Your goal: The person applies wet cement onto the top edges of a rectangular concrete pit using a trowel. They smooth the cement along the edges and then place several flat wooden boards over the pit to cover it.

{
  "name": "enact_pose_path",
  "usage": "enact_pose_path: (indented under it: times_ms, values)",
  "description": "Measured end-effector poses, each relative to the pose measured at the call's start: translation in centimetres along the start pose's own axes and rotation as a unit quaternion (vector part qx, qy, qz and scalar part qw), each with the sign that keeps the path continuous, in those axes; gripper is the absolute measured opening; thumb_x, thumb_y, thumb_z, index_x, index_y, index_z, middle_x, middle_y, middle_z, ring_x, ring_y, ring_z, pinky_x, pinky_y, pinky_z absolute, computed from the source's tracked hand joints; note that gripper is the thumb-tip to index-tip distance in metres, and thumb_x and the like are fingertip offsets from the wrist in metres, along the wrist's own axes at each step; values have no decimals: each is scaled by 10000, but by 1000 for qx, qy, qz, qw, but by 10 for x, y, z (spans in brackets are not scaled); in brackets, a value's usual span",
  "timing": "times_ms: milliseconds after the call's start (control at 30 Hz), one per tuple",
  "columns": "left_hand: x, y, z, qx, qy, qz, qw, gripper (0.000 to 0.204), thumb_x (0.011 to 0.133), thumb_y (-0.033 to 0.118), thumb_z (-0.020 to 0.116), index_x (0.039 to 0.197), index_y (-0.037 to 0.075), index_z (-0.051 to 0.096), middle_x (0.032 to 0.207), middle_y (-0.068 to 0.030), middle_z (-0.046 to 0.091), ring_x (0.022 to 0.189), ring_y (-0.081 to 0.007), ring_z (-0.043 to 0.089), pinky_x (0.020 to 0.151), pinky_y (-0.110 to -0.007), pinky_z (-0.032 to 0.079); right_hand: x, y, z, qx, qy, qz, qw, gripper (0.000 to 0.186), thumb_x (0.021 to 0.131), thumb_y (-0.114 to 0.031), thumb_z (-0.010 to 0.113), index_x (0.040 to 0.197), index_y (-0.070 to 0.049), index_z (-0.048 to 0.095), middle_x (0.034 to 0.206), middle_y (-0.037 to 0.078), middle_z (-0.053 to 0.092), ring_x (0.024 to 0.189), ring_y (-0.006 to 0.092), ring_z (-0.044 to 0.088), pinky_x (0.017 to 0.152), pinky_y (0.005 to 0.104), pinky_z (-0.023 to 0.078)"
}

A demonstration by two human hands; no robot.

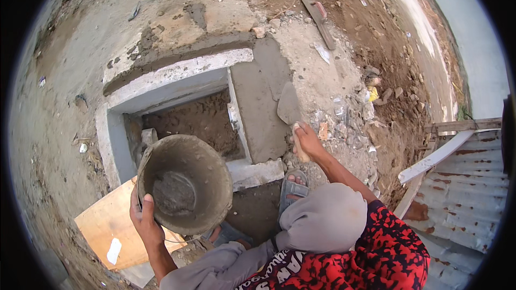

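Observation:
My left hand (146, 220) grips the rim of a round mortar bucket (215, 182), tilted so that its inside shows, coated in grey mortar with a little at the bottom. My right hand (310, 142) is closed round the wooden handle of a pointed trowel (289, 104). The trowel's blade lies at the right edge of a strip of wet mortar (263, 113), which runs along the right side of a rectangular concrete pit (110, 145). Loose soil (199, 121) covers the pit's bottom; the bucket hides its near left corner.
A long float with a red handle (318, 19) lies on the ground at the far right. A wooden board (102, 225) is under the bucket's left side. Rusty corrugated sheets (462, 188) and a white strip (430, 158) stand at the right. Rubble and litter lie beside the mortar.

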State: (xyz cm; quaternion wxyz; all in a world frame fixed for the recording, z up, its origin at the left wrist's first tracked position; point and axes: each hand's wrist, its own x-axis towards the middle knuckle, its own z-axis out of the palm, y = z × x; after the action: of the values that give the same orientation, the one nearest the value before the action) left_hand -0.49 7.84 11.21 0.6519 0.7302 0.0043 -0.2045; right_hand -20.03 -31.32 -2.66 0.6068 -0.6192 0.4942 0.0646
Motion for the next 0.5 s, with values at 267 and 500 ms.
enact_pose_path:
  times_ms: [267, 500]
  values:
    - [12, 7, 9, 33, -37, -23, 999, 555, 905, 270, 595, 1320, -81, 487, 1236, -166, 583, 1144, -235, 540, 1021, -340, 380, 89, -68, -62, 33, -38, -72, 996, 347, 1000, -346, 449, 1174, -47, 477, 865, 71, 582, 559, 142, 544, 483, 299, 477]
    - [4, 1, -2, 30, -3, -27, 999, 541, 912, 268, 583, 1316, -80, 490, 1239, -165, 583, 1148, -237, 538, 1028, -345, 374, 100, -51, -70, -232, -125, 7, 965, 542, 973, -507, 499, 1253, -48, 575, 900, 50, 617, 705, 140, 609, 635, 284, 519]
